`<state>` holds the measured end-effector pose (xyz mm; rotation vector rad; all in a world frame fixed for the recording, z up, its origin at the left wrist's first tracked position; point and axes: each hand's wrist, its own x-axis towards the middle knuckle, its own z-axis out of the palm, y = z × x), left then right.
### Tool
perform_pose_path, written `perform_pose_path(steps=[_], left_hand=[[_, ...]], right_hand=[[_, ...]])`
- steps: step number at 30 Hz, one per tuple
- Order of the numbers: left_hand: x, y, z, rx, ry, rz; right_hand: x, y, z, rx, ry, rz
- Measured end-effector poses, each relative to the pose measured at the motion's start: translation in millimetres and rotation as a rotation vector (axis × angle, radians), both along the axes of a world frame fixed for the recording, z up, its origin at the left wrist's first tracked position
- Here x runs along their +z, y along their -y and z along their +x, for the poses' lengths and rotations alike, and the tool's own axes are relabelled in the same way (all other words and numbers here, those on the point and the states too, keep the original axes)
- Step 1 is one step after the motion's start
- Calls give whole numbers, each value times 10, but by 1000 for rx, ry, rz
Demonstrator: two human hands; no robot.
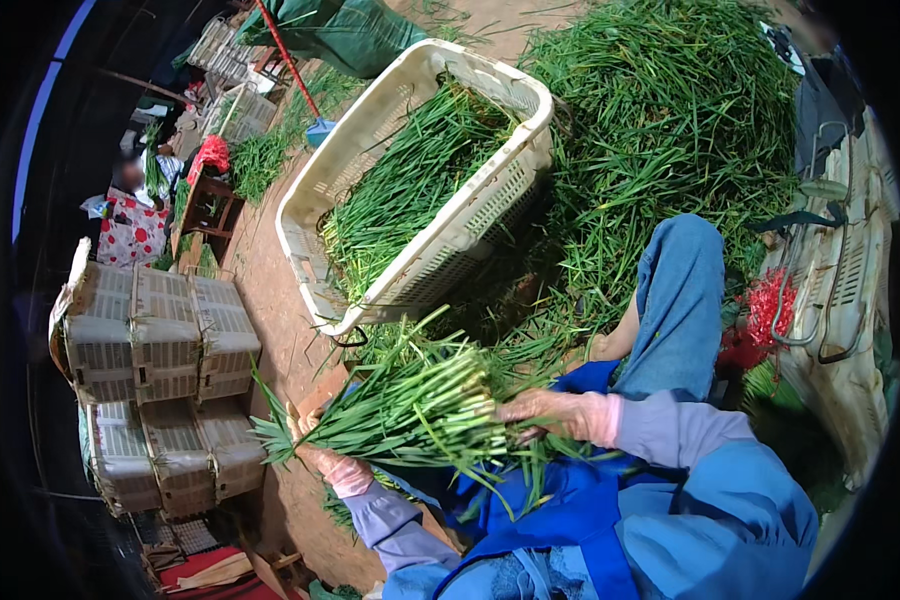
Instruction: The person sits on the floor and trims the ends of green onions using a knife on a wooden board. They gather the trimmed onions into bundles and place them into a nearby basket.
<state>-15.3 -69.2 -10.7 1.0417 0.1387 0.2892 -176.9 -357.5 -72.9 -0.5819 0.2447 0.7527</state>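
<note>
A thick bunch of green chives [420, 409] lies across my lap, its pale cut stem ends to the right. My left hand [316, 446], in a thin clear glove with a pink cuff, is closed around the leafy end. At the stem ends is my right hand [551, 412], gloved likewise and slightly blurred; its fingertips are partly hidden by the stems, so their grip cannot be made out. Loose blades hang below it over my blue apron [562, 502]. Beyond the bunch stands a white plastic crate [420, 300], partly filled with chives laid lengthwise [420, 180].
A large heap of loose chives [667, 127] spreads at the upper right. White crates [165, 337] are stacked at left. Red ties [771, 304] hang by a metal-handled crate [847, 277] on the right. A red-handled broom [289, 60] and another person [131, 176] are farther off.
</note>
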Motion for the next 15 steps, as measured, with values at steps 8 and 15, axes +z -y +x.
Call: perform_pose_path(steps=[8,15], left_hand=[[166,-438,-27,272,74,-28],[143,-79,-95,116,175,-59]], right_hand=[[422,1226,-199,-670,174,-272],[-285,-765,774,-166,569,-1082]])
